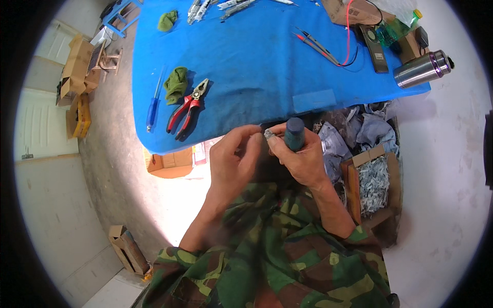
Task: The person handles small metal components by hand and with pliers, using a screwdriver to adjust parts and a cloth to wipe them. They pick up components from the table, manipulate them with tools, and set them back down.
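Observation:
At the table's near edge my right hand (304, 160) is closed around a tool with a thick dark teal handle (295, 134). Its working end is hidden. A small whitish piece (269, 134) shows at the tips of the right thumb and fingers. My left hand (233, 151) is just to the left, its fingers curled with thumb and fingertips brought together. Whatever may be between them is too small to make out. On the blue table cover (241, 66), beyond the left hand, lie red-handled pliers (188, 107), a blue screwdriver (153, 108) and a crumpled green cloth (176, 85).
At the far right are a steel flask (422, 70), a multimeter (374, 49), its probes (321, 49) and a green bottle (395, 31). Whitish parts (201, 9) lie at the far edge. Below right stands a box of shreds (374, 187); an open carton (172, 163) sits below left.

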